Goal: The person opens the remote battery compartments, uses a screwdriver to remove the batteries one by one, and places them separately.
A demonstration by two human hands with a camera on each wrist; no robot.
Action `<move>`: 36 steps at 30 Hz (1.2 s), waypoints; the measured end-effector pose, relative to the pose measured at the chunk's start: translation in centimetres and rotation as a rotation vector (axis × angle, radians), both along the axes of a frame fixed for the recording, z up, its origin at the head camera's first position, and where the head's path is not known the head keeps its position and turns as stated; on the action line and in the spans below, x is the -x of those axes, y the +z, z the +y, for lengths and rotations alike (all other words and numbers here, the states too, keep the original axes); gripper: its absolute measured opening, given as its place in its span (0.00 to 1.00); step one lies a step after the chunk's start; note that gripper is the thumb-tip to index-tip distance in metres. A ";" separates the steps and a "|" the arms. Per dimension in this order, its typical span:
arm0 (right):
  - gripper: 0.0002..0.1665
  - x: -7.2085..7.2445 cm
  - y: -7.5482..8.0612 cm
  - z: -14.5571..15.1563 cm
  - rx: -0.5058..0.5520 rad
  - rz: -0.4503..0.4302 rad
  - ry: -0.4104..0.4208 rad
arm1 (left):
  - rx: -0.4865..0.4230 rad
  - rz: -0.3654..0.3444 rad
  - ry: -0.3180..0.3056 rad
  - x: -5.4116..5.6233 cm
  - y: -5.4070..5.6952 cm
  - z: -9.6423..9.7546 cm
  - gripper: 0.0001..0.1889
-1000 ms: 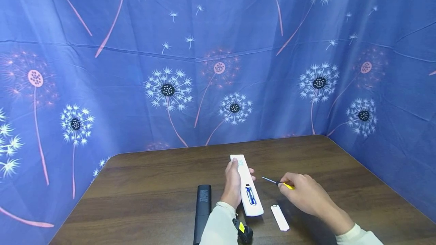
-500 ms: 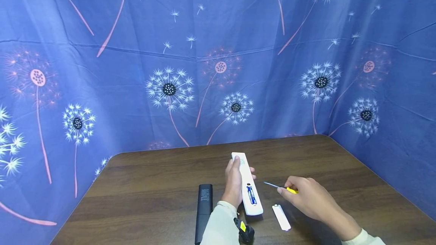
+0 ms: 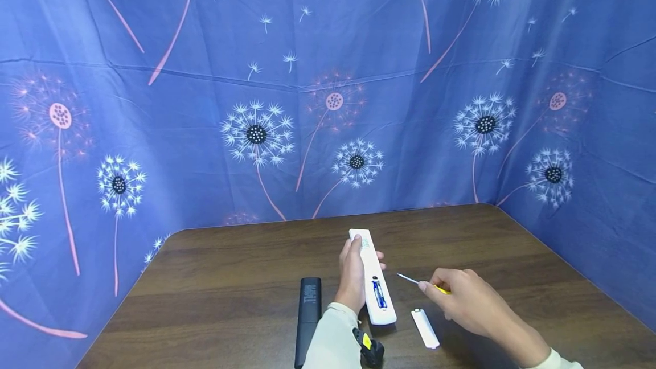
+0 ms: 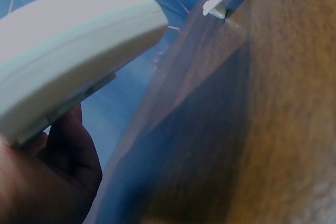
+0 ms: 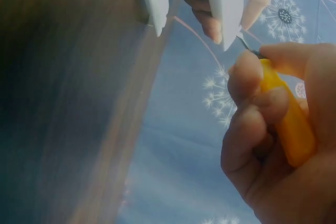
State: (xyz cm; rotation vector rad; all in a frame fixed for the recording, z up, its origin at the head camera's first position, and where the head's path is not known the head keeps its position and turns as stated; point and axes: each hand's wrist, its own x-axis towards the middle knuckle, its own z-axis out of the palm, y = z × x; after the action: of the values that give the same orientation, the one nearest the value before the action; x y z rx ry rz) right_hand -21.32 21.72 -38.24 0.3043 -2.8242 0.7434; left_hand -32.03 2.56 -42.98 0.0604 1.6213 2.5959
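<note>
My left hand (image 3: 351,278) grips a white remote control (image 3: 368,261) along its sides, thumb on its back face. The battery bay faces up with blue batteries (image 3: 379,294) inside. In the left wrist view the remote's rounded end (image 4: 100,30) fills the upper left. Between the fingertips of my right hand (image 3: 468,300) is a screwdriver (image 5: 291,124) with a yellow handle and a thin metal shaft. Its tip points toward the remote, a short way right of it in the head view. A white battery cover (image 3: 425,328) lies on the table below the right hand.
A black remote control (image 3: 308,318) lies on the wooden table (image 3: 230,289) left of my left sleeve. A black strap device with a yellow label (image 3: 367,343) is at my left wrist. Behind the table hangs a blue dandelion-print cloth (image 3: 307,130).
My right hand has shifted slightly right and down with the screwdriver, whose tip sits a little lower than at first. The left hand still holds the white remote in nearly the same place.
</note>
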 end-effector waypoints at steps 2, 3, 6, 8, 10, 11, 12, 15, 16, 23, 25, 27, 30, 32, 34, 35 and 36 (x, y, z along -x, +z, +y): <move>0.19 0.0 -0.1 0.0 0.010 -0.003 0.034 | -0.006 -0.011 -0.001 0.0 0.0 0.0 0.20; 0.19 0.0 -0.1 0.0 0.014 -0.003 0.050 | -0.006 -0.013 -0.004 -0.1 0.0 -0.1 0.20; 0.19 0.0 -0.1 -0.1 0.031 -0.014 0.102 | 0.001 -0.036 -0.014 -0.1 0.0 -0.1 0.22; 0.18 0.0 0.0 0.0 0.042 -0.040 0.134 | 0.008 -0.050 -0.023 -0.2 0.0 -0.1 0.25; 0.18 0.0 0.0 0.0 0.050 -0.070 0.165 | 0.023 -0.065 -0.028 -0.3 0.1 -0.1 0.28; 0.18 0.0 0.0 0.1 0.051 -0.080 0.179 | 0.025 -0.069 -0.033 -0.3 0.1 -0.2 0.29; 0.18 0.1 0.0 0.1 0.052 -0.091 0.185 | 0.026 -0.079 -0.034 -0.4 0.1 -0.2 0.31; 0.17 0.1 -0.1 0.1 0.064 -0.076 0.222 | 0.031 -0.100 -0.044 -0.5 0.1 -0.2 0.33; 0.16 0.1 -0.2 0.1 0.070 -0.068 0.230 | 0.034 -0.105 -0.046 -0.5 0.1 -0.2 0.33; 0.16 0.1 -0.5 0.1 0.084 -0.025 0.244 | 0.046 -0.069 -0.021 -0.3 0.0 -0.1 0.29; 0.16 0.1 -0.6 0.2 0.074 -0.019 0.245 | 0.046 -0.042 -0.013 -0.4 -0.1 -0.1 0.26; 0.16 0.1 -0.7 0.3 0.068 -0.020 0.248 | 0.036 -0.023 -0.014 -0.3 -0.2 -0.1 0.24; 0.17 0.1 -0.6 0.5 0.070 -0.038 0.244 | 0.020 0.000 -0.023 -0.1 -0.2 0.0 0.24; 0.17 0.2 -0.6 0.5 0.062 -0.032 0.239 | 0.005 0.006 -0.031 0.1 -0.3 0.1 0.24; 0.17 0.3 -0.5 0.4 0.050 -0.035 0.229 | 0.003 0.009 -0.035 0.1 -0.2 0.1 0.24; 0.17 0.3 -0.5 0.4 0.040 -0.031 0.227 | 0.005 0.004 -0.037 0.1 -0.2 0.0 0.24; 0.16 0.3 -0.6 0.3 0.029 -0.027 0.226 | 0.009 0.002 -0.040 0.1 -0.2 0.0 0.25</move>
State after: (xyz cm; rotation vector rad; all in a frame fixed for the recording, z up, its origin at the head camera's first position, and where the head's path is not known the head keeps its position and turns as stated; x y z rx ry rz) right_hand -21.66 22.03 -38.81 0.6203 -2.8316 0.8377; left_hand -32.12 2.56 -43.21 0.0936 1.6150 2.5595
